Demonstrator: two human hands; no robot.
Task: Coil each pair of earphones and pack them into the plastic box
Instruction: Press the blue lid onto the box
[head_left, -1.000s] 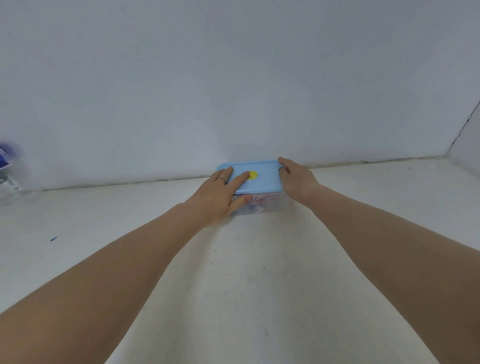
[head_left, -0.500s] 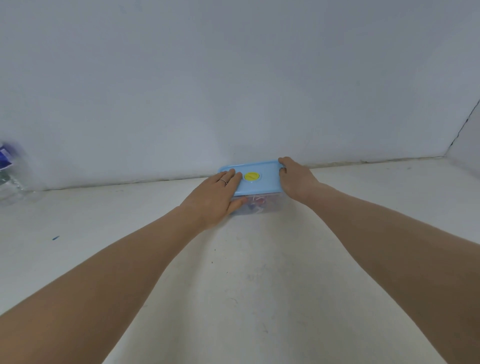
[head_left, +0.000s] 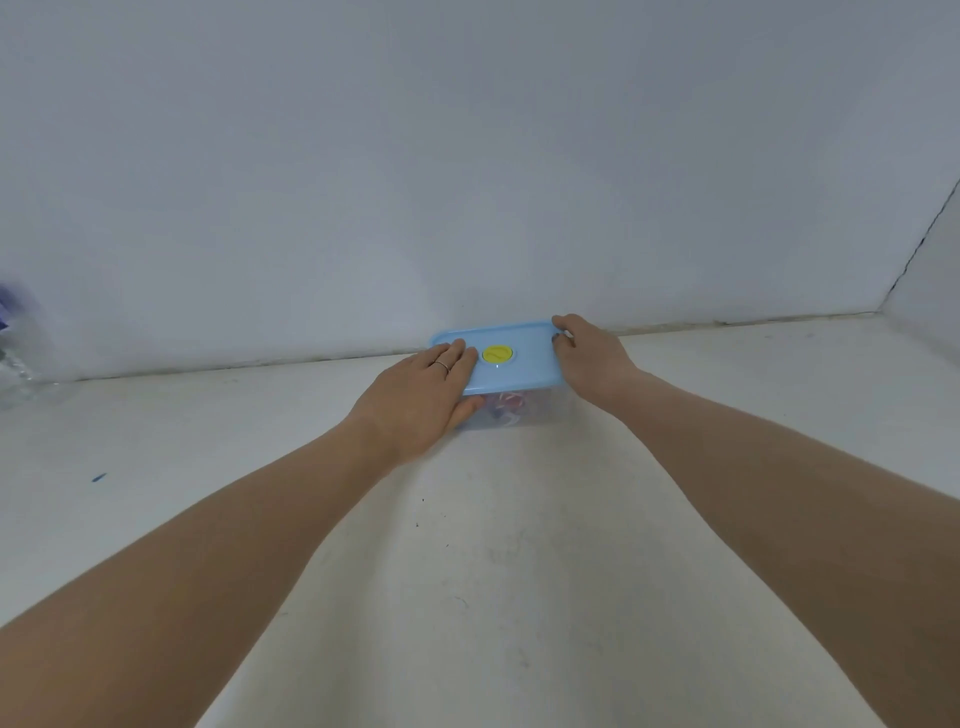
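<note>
- The blue lid of the plastic box is pressed by the left hand, whose fingers lie straight and flat across the lid's left part, with the thumb laid against the box's clear front wall below the lid edge.
- A thin ring is worn on one finger of the left hand.
- The lid's right end is held by the right hand, with the fingers curled over the far right corner and the palm set against the right side of the box.
- A round yellow knob is seen in the middle of the lid, between the two hands and just beside the left fingertips.
- The lid sits on the box, and the earphones are seen through the clear front wall as a bundle of red, white and dark cord; single pairs cannot be told apart.
- The box stands on the white table, close to the grey-white wall behind it.
- Both bare forearms reach forward over the table from the lower corners.
- A small blue mark lies on the table well to the left.
- At the far left edge a blurred clear plastic object with something blue above it is seen; what it is cannot be told.
</note>
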